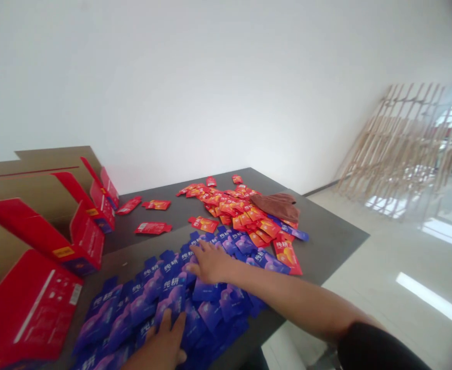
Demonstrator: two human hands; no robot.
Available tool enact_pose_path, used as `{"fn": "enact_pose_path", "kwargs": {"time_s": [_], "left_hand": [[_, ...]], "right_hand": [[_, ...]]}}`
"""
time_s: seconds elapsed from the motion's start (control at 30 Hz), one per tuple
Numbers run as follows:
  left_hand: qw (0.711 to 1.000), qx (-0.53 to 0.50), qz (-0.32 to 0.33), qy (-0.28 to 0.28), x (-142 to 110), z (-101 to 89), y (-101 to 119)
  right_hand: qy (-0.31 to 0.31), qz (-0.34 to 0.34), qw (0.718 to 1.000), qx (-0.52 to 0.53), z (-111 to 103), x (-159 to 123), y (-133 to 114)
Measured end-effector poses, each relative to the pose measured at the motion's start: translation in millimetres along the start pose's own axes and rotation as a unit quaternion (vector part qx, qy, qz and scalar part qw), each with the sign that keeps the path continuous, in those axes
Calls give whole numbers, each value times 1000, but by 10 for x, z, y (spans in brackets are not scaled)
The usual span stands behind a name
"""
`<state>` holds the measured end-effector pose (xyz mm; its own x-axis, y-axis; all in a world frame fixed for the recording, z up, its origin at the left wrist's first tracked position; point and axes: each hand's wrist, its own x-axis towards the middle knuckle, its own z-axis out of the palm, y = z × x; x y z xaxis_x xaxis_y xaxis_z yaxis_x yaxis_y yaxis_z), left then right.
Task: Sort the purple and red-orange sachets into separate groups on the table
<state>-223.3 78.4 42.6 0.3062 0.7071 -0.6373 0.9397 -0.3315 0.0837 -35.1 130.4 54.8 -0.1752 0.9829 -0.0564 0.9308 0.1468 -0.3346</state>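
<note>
A spread of several blue-purple sachets (pixel 160 298) covers the near part of the dark table (pixel 326 241). My right hand (pixel 209 261) lies flat on them, fingers stretched toward the far left, touching the sachets near the middle of the table. My left hand (pixel 164 347) rests at the bottom edge, fingers extended onto the nearest blue sachets. Beyond them lies a heap of several red-orange sachets (pixel 237 208). A few loose red sachets (pixel 152 227) lie to the left of that heap.
Open red-and-brown cardboard boxes (pixel 44 246) stand along the left side. A brown cloth (pixel 279 204) lies on the far red sachets. A wooden lattice (pixel 399 144) leans on the wall at right above a glossy floor. The table's right edge drops near my arm.
</note>
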Motion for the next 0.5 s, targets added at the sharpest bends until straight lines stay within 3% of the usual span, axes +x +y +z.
{"fn": "enact_pose_path", "kwargs": {"time_s": [0.17, 0.23, 0.3, 0.4, 0.43, 0.5], "left_hand": [[997, 67, -18, -16, 9, 0, 11], [997, 72, -16, -9, 32, 31, -17], [997, 80, -14, -4, 60, 65, -46], [995, 95, -19, -1, 86, 95, -64], [995, 97, -21, 0, 89, 98, -66], [995, 93, -20, -1, 92, 101, -80]], "right_hand": [[-42, -98, 993, 50, 31, -169, -92], [-7, -116, 992, 50, -92, -232, -54], [65, -97, 993, 35, -270, -314, 70], [152, 50, 986, -39, -554, -498, 496], [154, 137, 975, -81, -630, -580, 702], [152, 243, 952, -105, -729, -774, 1168]]}}
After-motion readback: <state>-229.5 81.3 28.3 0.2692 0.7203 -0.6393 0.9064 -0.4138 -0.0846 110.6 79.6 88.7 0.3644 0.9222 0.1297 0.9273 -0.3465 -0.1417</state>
